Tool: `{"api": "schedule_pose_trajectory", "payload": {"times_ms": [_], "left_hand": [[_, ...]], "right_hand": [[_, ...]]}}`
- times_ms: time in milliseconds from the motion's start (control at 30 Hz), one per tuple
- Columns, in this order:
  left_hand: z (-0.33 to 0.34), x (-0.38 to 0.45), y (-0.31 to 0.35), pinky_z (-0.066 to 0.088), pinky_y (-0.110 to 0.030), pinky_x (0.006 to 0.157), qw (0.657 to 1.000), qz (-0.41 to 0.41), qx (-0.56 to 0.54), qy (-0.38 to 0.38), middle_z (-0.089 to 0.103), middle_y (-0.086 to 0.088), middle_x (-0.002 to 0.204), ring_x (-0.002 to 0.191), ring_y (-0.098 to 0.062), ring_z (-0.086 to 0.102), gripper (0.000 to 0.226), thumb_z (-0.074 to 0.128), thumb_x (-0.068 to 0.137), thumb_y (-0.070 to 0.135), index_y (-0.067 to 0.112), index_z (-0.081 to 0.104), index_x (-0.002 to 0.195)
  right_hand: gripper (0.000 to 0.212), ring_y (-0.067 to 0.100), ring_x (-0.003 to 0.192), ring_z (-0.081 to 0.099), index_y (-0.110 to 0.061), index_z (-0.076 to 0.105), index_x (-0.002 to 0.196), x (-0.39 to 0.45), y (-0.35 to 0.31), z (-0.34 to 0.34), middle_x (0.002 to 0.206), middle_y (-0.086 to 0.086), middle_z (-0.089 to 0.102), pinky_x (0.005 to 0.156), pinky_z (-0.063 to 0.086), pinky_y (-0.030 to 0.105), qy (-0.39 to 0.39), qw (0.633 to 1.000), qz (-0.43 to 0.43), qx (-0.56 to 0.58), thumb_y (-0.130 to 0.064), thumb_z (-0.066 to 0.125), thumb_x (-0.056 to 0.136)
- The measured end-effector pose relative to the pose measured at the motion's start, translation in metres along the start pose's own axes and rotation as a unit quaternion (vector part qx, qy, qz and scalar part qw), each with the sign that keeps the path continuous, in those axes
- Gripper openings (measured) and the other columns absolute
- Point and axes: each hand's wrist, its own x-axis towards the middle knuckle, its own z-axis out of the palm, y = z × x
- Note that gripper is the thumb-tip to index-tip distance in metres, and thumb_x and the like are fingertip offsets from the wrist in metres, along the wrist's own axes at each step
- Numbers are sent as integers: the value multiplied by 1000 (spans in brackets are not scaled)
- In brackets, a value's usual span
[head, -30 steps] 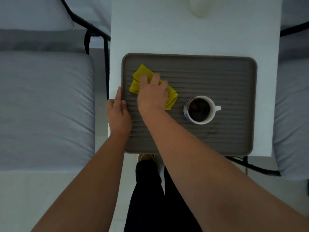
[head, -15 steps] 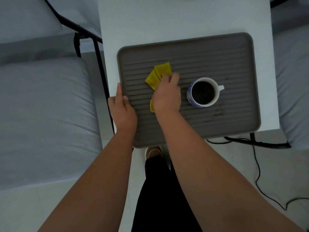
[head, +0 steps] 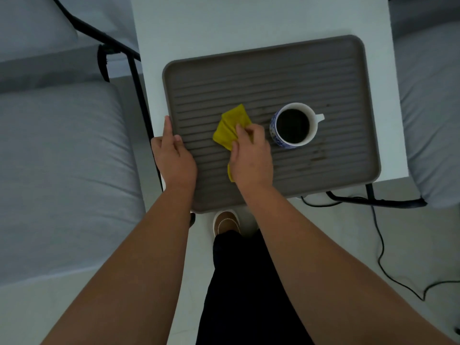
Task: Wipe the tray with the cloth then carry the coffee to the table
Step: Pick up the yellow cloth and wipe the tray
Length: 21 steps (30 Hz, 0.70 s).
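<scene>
A grey-brown ribbed tray [head: 268, 70] lies on a small white table [head: 224, 23]. On its right half stands a blue-and-white cup of coffee [head: 293, 125], handle pointing right. My right hand [head: 251, 158] presses a folded yellow cloth [head: 230, 129] onto the tray's middle, just left of the cup, fingers pinching it. My left hand [head: 174, 158] grips the tray's left rim, thumb on top. Dark smudges show on the ribs right of and below the cup.
Grey cushioned seats [head: 62, 170] with black frames flank the table on the left and right [head: 428, 120]. A black cable [head: 380, 245] trails over the pale floor at right. My dark-trousered leg and a brown shoe [head: 226, 222] stand below the tray's near edge.
My right hand has slid the cloth from the tray's left part to its middle, closer to the cup, and its fingers now pinch it. My left hand stays on the rim.
</scene>
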Motion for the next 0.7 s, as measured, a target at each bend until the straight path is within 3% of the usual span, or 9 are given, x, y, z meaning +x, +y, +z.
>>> {"api": "schedule_pose_trajectory", "payload": {"times_ms": [167,300,400,567,633,700], "left_hand": [[0,1,2,25,7,81,1000,0,-1,3,39,-4,107,82,9,41,45,37,102,12,17,36,147],[-2,0,4,27,7,77,1000,-7,-5,-2,39,-3,107,80,9,41,45,38,102,11,17,36,147],[-3,0,8,26,8,75,1000,-15,-6,-11,38,-3,108,78,9,41,45,37,103,11,18,35,148],[-6,-1,11,23,11,79,999,-24,3,-28,37,0,112,84,10,42,46,35,104,16,23,33,149],[-9,-2,9,26,5,87,999,-32,9,-36,37,0,114,89,5,45,46,36,103,19,24,32,149],[-13,-6,12,33,-16,103,998,-35,20,-54,37,-2,118,103,-9,48,48,40,102,24,23,32,149]], "right_hand": [[47,34,90,53,-14,54,131,-26,-9,8,132,13,50,76,49,39,22,999,26,6,-15,61,85],[49,34,81,56,-11,60,124,-46,-18,17,124,15,56,64,50,37,-30,997,-74,-8,-11,70,76],[50,36,83,57,-13,61,122,-45,-1,8,124,14,57,64,53,41,-53,990,-126,-12,-8,72,73],[45,38,87,57,-9,60,123,-47,41,-15,125,17,55,73,54,48,-8,997,-73,4,-7,68,78],[36,35,94,58,-9,60,122,-52,40,-23,124,16,56,79,54,43,1,995,-93,39,-14,59,86],[30,25,99,57,-8,64,117,-50,40,-47,116,14,58,86,50,31,57,986,-110,108,-13,52,90]]}}
